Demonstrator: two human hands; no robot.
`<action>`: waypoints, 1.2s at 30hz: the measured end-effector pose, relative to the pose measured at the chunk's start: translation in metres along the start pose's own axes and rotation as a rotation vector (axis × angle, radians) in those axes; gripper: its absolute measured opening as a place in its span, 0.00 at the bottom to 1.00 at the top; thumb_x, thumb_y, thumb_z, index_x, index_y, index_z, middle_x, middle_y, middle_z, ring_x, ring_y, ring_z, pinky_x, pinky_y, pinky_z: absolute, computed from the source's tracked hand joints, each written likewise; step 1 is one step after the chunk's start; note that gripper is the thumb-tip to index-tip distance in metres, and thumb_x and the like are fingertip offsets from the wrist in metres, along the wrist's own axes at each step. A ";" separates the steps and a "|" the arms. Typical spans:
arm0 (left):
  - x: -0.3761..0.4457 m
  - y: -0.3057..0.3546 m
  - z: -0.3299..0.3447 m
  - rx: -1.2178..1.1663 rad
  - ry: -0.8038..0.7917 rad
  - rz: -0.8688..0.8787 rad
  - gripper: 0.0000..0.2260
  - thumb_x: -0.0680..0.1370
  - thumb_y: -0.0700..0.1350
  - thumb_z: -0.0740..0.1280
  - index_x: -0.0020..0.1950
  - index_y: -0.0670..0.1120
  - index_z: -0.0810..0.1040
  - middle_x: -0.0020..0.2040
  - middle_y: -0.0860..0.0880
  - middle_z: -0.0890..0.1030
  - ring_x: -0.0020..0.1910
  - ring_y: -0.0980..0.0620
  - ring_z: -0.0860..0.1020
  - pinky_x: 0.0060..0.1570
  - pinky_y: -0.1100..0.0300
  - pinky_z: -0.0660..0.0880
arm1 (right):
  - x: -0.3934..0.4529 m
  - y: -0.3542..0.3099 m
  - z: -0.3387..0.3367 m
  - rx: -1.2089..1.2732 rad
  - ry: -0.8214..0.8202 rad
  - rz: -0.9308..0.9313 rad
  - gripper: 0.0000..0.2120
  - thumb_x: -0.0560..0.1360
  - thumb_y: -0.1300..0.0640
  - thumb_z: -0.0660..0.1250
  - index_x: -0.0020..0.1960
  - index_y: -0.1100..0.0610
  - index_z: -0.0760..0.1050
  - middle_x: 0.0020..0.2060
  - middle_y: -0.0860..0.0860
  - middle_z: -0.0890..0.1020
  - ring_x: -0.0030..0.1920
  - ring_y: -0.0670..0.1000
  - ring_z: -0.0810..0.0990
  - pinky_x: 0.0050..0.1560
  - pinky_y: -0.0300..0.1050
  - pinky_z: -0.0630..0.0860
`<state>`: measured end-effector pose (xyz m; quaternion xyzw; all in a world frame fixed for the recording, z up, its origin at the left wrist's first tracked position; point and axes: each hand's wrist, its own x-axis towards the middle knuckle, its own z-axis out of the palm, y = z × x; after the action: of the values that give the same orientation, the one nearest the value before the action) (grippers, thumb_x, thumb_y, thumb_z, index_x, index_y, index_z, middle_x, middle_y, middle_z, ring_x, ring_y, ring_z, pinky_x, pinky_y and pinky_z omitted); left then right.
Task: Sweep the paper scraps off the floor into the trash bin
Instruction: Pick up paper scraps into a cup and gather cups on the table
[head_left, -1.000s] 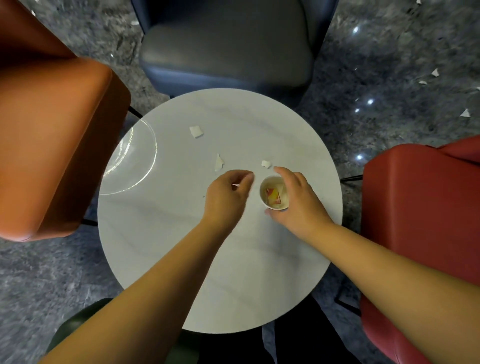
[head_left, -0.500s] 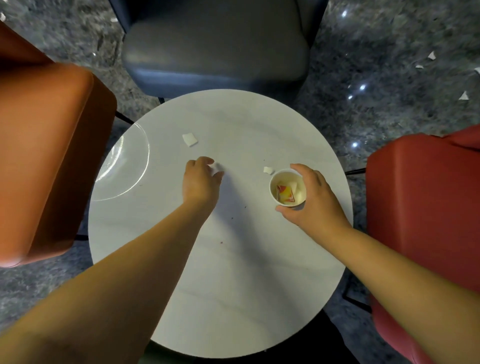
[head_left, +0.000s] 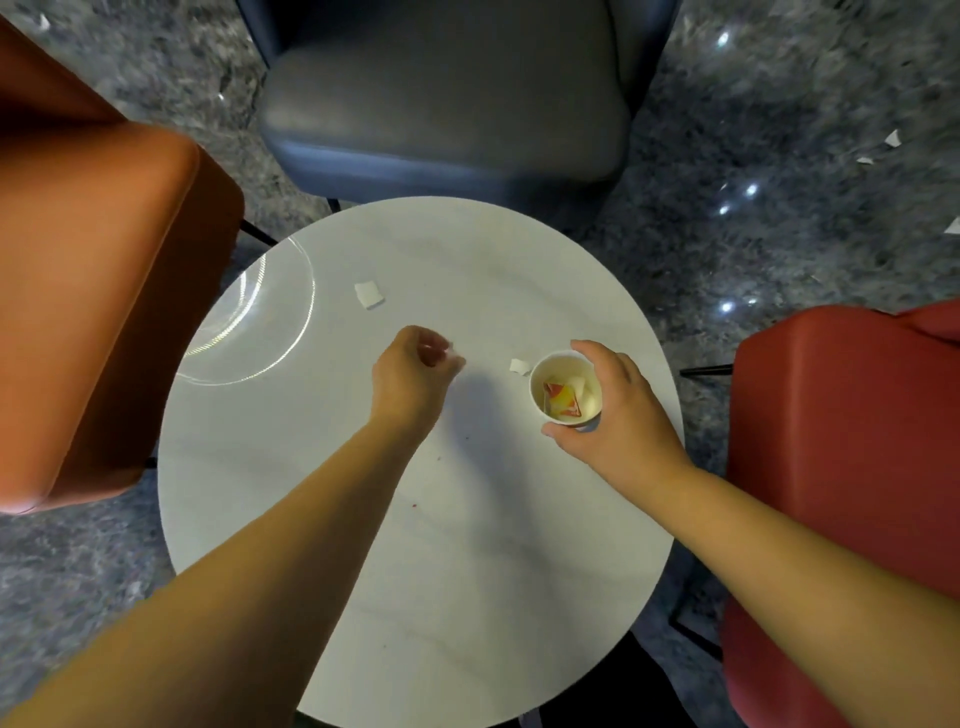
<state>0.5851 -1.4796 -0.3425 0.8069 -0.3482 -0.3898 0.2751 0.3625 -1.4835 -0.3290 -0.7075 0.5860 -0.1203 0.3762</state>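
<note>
Pinching a scrap (head_left: 457, 358), left hand (head_left: 410, 379) hovers.

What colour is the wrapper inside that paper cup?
The wrapper is red and yellow, seen in the head view.

A round white table (head_left: 467, 545) stands on a dark speckled floor (head_left: 779, 130). On the tabletop lie a white paper scrap (head_left: 369, 295) toward the far left and a smaller scrap (head_left: 518, 366) just beside a paper cup (head_left: 565, 391), which stands upright near the right edge. A few tiny red specks dot the middle. More white scraps (head_left: 891, 138) lie on the floor at the far right.
</note>
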 end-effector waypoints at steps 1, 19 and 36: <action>-0.007 0.013 0.004 -0.104 0.005 0.010 0.07 0.73 0.44 0.74 0.44 0.50 0.76 0.39 0.52 0.82 0.37 0.53 0.81 0.44 0.55 0.80 | 0.001 0.000 -0.002 -0.002 -0.006 -0.004 0.41 0.65 0.50 0.79 0.71 0.44 0.60 0.65 0.48 0.69 0.63 0.51 0.71 0.52 0.39 0.70; 0.001 0.022 0.068 0.520 -0.184 0.382 0.11 0.75 0.44 0.72 0.58 0.47 0.81 0.58 0.46 0.76 0.54 0.46 0.76 0.51 0.60 0.71 | 0.007 0.023 -0.031 0.021 -0.011 -0.026 0.40 0.66 0.52 0.78 0.72 0.48 0.62 0.65 0.50 0.69 0.63 0.53 0.71 0.56 0.47 0.76; -0.024 0.061 0.044 -0.159 -0.093 0.227 0.08 0.76 0.44 0.72 0.41 0.57 0.81 0.38 0.60 0.82 0.39 0.63 0.79 0.38 0.73 0.73 | 0.033 0.003 -0.015 -0.028 -0.052 -0.050 0.42 0.65 0.48 0.78 0.72 0.44 0.59 0.65 0.49 0.69 0.64 0.52 0.70 0.53 0.40 0.74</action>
<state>0.5174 -1.5054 -0.3124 0.7192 -0.4176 -0.4197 0.3637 0.3610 -1.5198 -0.3294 -0.7300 0.5599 -0.1028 0.3782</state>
